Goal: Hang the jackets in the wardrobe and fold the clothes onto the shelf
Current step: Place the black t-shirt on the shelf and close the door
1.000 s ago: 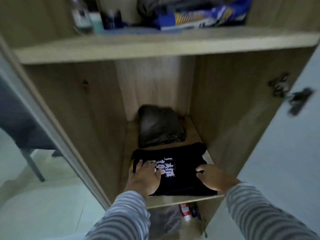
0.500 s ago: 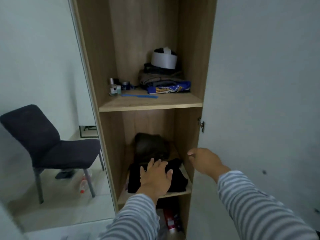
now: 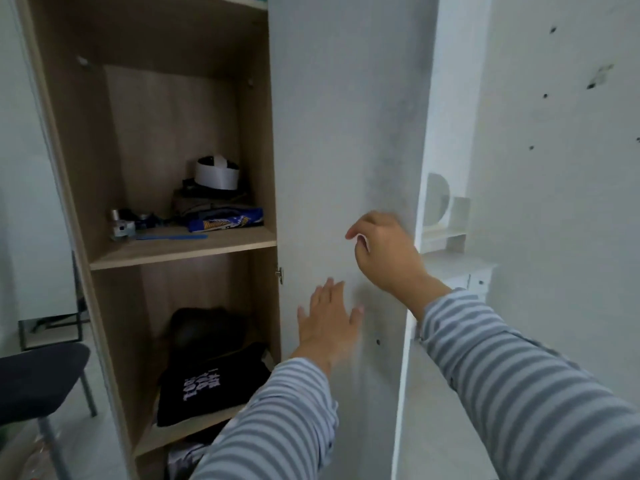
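While both hands sit on the white wardrobe door [image 3: 346,133] | left hand [image 3: 329,318] flat, fingers spread, empty | right hand [image 3: 384,251] loosely curled, empty | folded black T-shirt [image 3: 211,386] shelved lower-left | swing door evenly, fingers clear of hinge.

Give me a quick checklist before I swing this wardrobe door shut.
1. Black folded shirt lying on the lower shelf: ok.
2. Shirt's front edge inside the shelf edge: cannot tell.
3. Left hand empty, open, in front of the door: ok.
4. Right hand empty, near the door's outer edge: ok.
5. Both hands out of the cabinet opening: ok.
6. Chair out of the door's swing: cannot tell.
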A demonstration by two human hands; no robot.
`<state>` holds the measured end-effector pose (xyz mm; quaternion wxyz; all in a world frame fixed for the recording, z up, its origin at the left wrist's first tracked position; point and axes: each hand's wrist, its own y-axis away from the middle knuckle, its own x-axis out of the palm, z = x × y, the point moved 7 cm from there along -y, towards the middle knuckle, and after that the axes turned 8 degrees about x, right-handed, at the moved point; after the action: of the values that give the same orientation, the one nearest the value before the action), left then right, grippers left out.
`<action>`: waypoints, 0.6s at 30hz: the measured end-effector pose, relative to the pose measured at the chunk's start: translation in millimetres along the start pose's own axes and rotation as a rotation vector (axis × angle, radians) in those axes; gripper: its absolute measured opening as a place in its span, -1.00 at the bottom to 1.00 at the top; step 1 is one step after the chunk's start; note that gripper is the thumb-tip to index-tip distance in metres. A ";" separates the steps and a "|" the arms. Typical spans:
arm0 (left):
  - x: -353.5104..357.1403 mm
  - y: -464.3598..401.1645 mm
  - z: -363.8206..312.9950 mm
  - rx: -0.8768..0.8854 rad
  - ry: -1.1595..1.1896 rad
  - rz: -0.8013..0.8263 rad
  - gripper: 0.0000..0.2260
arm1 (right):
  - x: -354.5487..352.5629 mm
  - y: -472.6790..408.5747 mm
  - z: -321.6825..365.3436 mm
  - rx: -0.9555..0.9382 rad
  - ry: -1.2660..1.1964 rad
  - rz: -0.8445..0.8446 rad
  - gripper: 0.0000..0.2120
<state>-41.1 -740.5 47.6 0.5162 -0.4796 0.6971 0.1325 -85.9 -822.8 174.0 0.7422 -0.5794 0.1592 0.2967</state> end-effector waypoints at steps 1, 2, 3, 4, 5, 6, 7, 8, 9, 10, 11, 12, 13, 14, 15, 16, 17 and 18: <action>-2.3 -5.5 -17.4 0.043 0.020 -0.029 -0.42 | -19.9 -1.4 -0.4 -0.031 -0.020 -0.104 -0.76; -5.9 -8.2 -34.0 0.088 0.029 -0.057 -0.40 | -39.3 0.1 1.7 -0.059 -0.028 -0.198 -0.76; -9.8 -8.6 -48.3 0.131 0.032 -0.084 -0.37 | -56.7 3.0 3.1 -0.067 -0.020 -0.285 -0.74; -11.6 -8.5 -59.9 0.166 0.028 -0.101 -0.34 | -71.4 5.6 2.0 -0.052 -0.001 -0.373 -0.71; -10.9 -8.3 -68.6 0.190 0.022 -0.103 -0.31 | -81.8 7.6 -3.2 -0.006 0.002 -0.451 -0.67; -9.4 -8.8 -74.1 0.206 0.019 -0.096 -0.28 | -87.9 9.0 -11.6 0.072 -0.035 -0.492 -0.63; -8.3 -9.5 -77.4 0.216 0.014 -0.090 -0.25 | -87.5 9.0 -23.7 0.194 -0.129 -0.470 -0.59; -7.6 -10.2 -79.4 0.221 0.007 -0.083 -0.23 | -80.8 7.7 -36.8 0.342 -0.254 -0.382 -0.56; -6.8 -11.3 -80.4 0.223 -0.002 -0.077 -0.21 | -68.4 6.6 -48.7 0.480 -0.357 -0.246 -0.55; -6.1 -12.1 -81.3 0.224 -0.011 -0.071 -0.20 | -56.4 7.4 -55.2 0.564 -0.392 -0.113 -0.56; -5.4 -12.6 -82.1 0.225 -0.019 -0.065 -0.18 | -49.2 9.2 -58.0 0.585 -0.378 -0.037 -0.58; -4.8 -12.6 -82.3 0.225 -0.026 -0.063 -0.17 | -46.6 11.6 -59.7 0.581 -0.365 -0.023 -0.60; -4.0 -12.1 -81.6 0.224 -0.031 -0.067 -0.16 | -47.5 14.1 -59.2 0.575 -0.369 -0.042 -0.63; -3.8 -11.1 -80.1 0.222 -0.032 -0.079 -0.16 | -50.2 16.3 -56.5 0.571 -0.380 -0.069 -0.65; -4.5 -8.8 -77.7 0.220 -0.031 -0.098 -0.15 | -51.9 18.2 -52.6 0.563 -0.383 -0.098 -0.67; -6.1 -5.4 -74.1 0.219 -0.026 -0.123 -0.16 | -53.2 20.0 -46.7 0.550 -0.376 -0.122 -0.68; -8.8 -0.8 -69.2 0.215 -0.016 -0.153 -0.17 | -53.3 21.5 -39.3 0.531 -0.372 -0.145 -0.70; -12.0 4.1 -62.8 0.211 -0.004 -0.184 -0.17 | -52.8 23.6 -29.9 0.498 -0.366 -0.169 -0.72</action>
<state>-81.6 -774.7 83.6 0.5750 -0.4841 0.6595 0.0114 -138.2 -861.2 178.2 0.8995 -0.3282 0.0421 0.2851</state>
